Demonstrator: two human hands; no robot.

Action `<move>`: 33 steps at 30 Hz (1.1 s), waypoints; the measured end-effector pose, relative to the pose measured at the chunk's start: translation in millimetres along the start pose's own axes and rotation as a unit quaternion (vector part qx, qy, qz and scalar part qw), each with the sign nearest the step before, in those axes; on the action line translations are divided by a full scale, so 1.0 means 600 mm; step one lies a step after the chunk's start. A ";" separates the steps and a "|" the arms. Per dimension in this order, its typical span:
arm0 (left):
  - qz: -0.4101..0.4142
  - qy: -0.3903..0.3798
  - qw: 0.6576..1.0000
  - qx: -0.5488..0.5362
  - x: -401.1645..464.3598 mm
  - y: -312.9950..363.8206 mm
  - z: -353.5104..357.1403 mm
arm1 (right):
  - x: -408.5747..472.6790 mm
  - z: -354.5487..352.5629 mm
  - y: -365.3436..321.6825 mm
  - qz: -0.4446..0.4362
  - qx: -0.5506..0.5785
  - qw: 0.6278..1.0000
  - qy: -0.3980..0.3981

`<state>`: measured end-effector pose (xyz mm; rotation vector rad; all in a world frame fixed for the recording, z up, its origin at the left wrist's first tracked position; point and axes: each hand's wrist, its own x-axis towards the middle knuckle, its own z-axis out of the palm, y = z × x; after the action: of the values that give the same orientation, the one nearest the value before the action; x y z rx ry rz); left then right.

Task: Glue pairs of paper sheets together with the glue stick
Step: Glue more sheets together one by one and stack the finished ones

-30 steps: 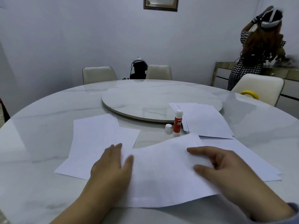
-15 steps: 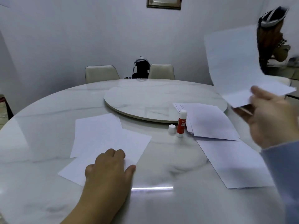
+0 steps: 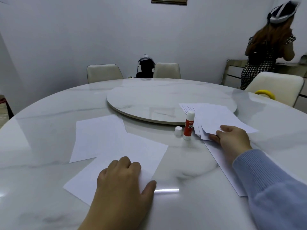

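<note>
Two white sheets lie overlapped at the left: a far sheet (image 3: 98, 135) and a near sheet (image 3: 131, 151). My left hand (image 3: 123, 176) rests with curled fingers on the near sheet's front edge. A red and white glue stick (image 3: 188, 126) stands upright with its cap off, and the white cap (image 3: 178, 131) sits just left of it. To the right is a paper stack (image 3: 214, 117); my right hand (image 3: 230, 138) pinches the near edge of its top sheets. Another sheet (image 3: 221, 160) lies under my right forearm.
The round marble table (image 3: 49, 113) carries a raised turntable (image 3: 149, 100) at its centre. Cream chairs (image 3: 103, 73) ring the far side. A person in a checked dress (image 3: 259, 60) stands at a sideboard at the back right. A yellow ring (image 3: 265, 93) shows by the right chair.
My right hand lifted the glued sheet off the middle, swung it up to the right, and now has come down onto the paper stack. My left hand stayed on the near sheet.
</note>
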<state>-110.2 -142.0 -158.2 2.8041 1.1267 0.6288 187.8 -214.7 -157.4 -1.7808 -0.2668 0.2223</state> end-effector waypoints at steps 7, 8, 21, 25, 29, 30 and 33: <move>0.012 -0.027 0.998 -0.051 -0.004 0.008 -0.007 | -0.030 -0.009 -0.018 0.010 0.106 0.994 -0.028; 0.017 -0.033 0.998 -0.057 -0.004 0.007 -0.010 | -0.037 -0.011 -0.024 0.022 0.113 0.993 -0.035; 0.181 -0.143 0.966 -0.117 -0.013 -0.010 -0.027 | -0.075 0.045 -0.049 -0.089 -0.056 0.986 -0.131; 0.216 -0.172 0.955 -0.111 -0.013 -0.008 -0.029 | -0.067 0.051 -0.045 -0.097 -0.057 0.986 -0.120; 0.214 -0.205 0.947 -0.120 -0.008 -0.011 -0.027 | -0.061 0.055 -0.043 -0.106 -0.058 0.986 -0.112; 0.220 -0.212 0.945 -0.114 -0.009 -0.009 -0.023 | -0.060 0.057 -0.043 -0.107 -0.056 0.986 -0.117; 0.241 -0.236 0.936 -0.097 -0.010 -0.003 -0.015 | -0.059 0.061 -0.043 -0.115 -0.051 0.984 -0.130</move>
<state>-118.7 -145.7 -152.1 2.8251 0.2770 0.0533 141.9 -185.6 -140.0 -1.8040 -0.6773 0.2807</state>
